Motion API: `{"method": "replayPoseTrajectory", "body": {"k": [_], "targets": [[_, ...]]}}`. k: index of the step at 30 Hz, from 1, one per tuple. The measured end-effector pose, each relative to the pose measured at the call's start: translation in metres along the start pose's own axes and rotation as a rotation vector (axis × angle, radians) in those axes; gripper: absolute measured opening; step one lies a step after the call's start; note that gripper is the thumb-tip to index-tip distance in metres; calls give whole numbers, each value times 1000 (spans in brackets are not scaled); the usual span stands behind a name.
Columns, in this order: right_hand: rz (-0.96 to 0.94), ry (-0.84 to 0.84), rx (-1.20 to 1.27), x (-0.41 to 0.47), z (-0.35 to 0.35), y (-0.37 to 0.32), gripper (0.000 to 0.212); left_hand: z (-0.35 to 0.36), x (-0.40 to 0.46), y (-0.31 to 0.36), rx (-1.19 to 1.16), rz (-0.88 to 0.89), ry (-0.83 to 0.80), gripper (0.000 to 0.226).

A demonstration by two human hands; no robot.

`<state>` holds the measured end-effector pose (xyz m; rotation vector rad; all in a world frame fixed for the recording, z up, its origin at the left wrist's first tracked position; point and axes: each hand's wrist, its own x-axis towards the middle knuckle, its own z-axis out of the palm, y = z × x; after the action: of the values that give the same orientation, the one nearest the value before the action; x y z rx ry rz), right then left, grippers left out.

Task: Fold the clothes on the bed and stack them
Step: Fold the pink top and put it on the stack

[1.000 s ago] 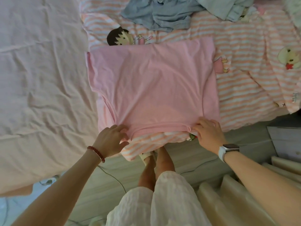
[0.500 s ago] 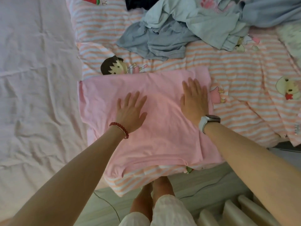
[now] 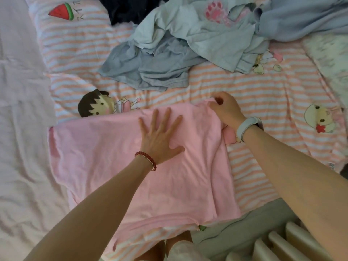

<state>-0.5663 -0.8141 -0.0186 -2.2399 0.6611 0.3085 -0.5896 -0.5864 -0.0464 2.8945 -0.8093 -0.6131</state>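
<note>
- Head view, and the pink shirt [image 3: 116, 157] lies spread flat at the near edge of the bed, on the striped bedsheet [image 3: 263, 166], its hem hanging just over the edge toward the person's legs.
- Big change from half a second ago: the right hand [image 3: 226, 112] is no longer pressing flat on the cloth. It has slid to the far right corner of the shirt and now pinches that corner, thumb and fingers curled on the fabric, lifting it slightly.
- The left hand [image 3: 160, 136] stays down, fingers straight and spread, palm pressing the middle of the shirt. No grasp there, it acts as an anchor.
- A second ago both hands were at the near hem; now the smoothing looks finished and a fold is starting.
- My read: the right side is about to come over toward the left hand, which marks the fold line. That is a judgement, not something shown.
- Beyond the shirt, the heap of blue clothes [image 3: 188, 53] waits unfolded, well apart from the hands. No folded stack is visible, so the task looks to be in its early part.
</note>
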Motion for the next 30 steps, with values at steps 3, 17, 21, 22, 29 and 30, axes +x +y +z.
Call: {"method": "replayPoseTrajectory", "body": {"k": [3,17,21,22,29,30], "targets": [[23,141,174,1,-12,1,8,0,5,-4,-13,-2,-21,100],[157,-84,-20,-70,1,20,22,0,5,-4,-34,-9,-63,94],[-108,-115,77,-96,4,-9,36,-21,-24,-20,-361,-74,96,58],[-127,-154,132,-104,9,-21,37,-27,-36,-28,-493,-135,168,46],[-345,-507,337,-168,105,-136,60,-54,-128,-140,-1727,-754,130,20],[-337,-583,376,-179,127,-152,60,-55,-141,-158,-1891,-787,61,29]]}}
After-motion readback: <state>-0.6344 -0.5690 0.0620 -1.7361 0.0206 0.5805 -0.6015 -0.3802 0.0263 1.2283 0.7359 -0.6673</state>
